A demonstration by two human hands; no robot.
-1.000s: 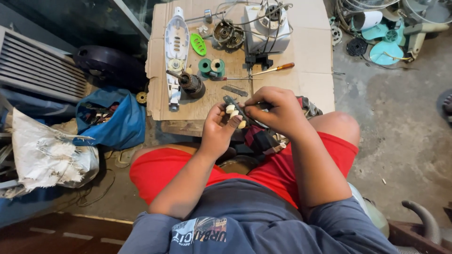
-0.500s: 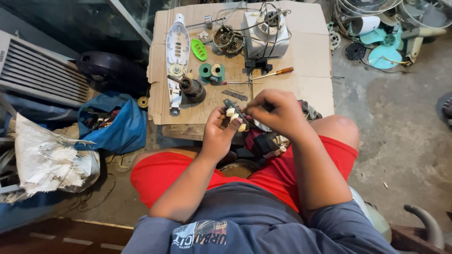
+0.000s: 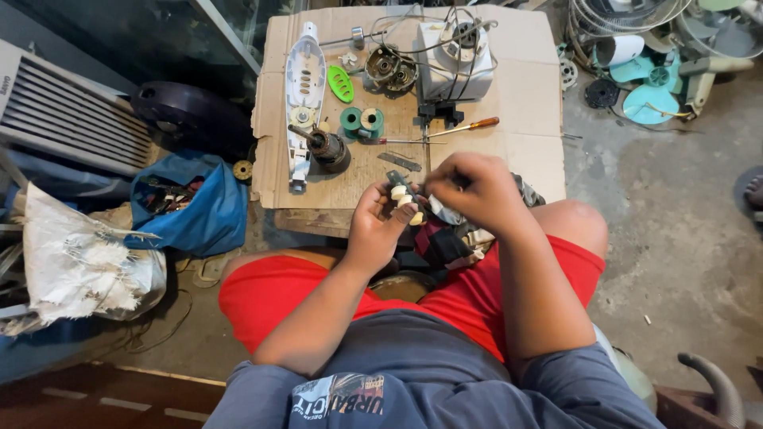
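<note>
I see left hand (image 3: 375, 224) palm up, fingers curled around a small white-knobbed part (image 3: 402, 199), right hand (image 3: 469, 189) arched over it — fingertips pinching its top, above red shorts (image 3: 262, 294).

Cluttered repair workshop floor, dismantled grey motor parts (image 3: 391, 68) on flat brown cardboard (image 3: 531, 151), wooden-handled screwdriver (image 3: 445, 132) at twelve o'clock, teal plastic fan blades (image 3: 652, 94) at two o'clock

Both bare forearms reach forward over the knees and meet in front of the body. The left hand (image 3: 380, 224) lies palm up, fingers (image 3: 397, 208) curled inward. The right hand (image 3: 470, 191) arches knuckles up just beside it, fingers bent down.
</note>
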